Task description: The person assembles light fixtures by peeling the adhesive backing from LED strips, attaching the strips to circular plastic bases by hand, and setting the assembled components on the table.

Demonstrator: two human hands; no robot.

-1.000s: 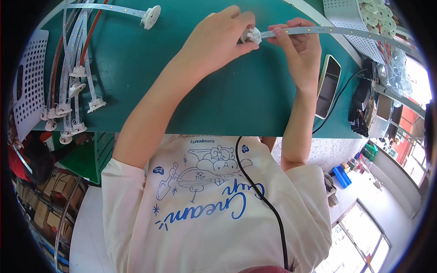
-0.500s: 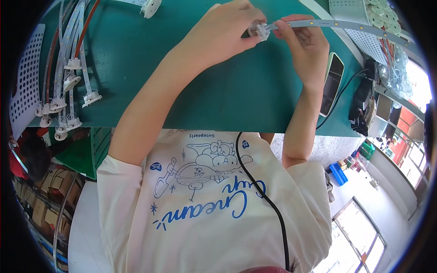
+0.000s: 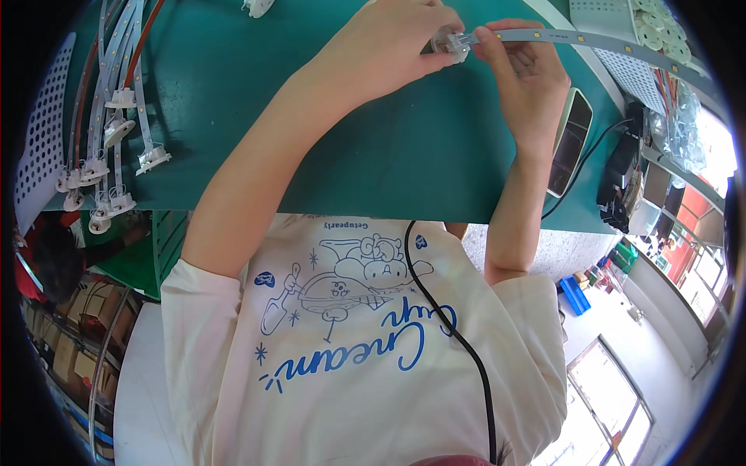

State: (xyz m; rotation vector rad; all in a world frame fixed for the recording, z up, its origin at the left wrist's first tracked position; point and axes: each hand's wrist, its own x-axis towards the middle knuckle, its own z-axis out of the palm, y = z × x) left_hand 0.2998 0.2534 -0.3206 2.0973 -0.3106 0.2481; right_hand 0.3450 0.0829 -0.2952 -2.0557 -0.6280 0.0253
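Note:
At the top middle of the head view, my left hand [image 3: 408, 45] is closed around a small clear plastic end cap [image 3: 452, 43] with metal prongs. Facing it, my right hand [image 3: 528, 74] pinches the end of a grey LED strip [image 3: 571, 36] between thumb and forefinger. The strip's end meets the cap's prongs; whether it is fixed there I cannot tell. From my fingers the strip runs off to the right in an arc. At the left, several LED strips [image 3: 109, 81] with white end caps [image 3: 153, 158] attached hang over the table's near edge.
The green table [image 3: 373, 163] spans the upper view. By my right forearm lie a phone [image 3: 571, 144] and a black cable [image 3: 579, 175]. White perforated bins [image 3: 625, 70] and a stack of pale discs [image 3: 664, 35] stand at the right. A person [image 3: 58, 260] is at the far left.
The view has shifted slightly, so the table's things sit a little differently in it. Both hands keep their grip on the cap and the strip.

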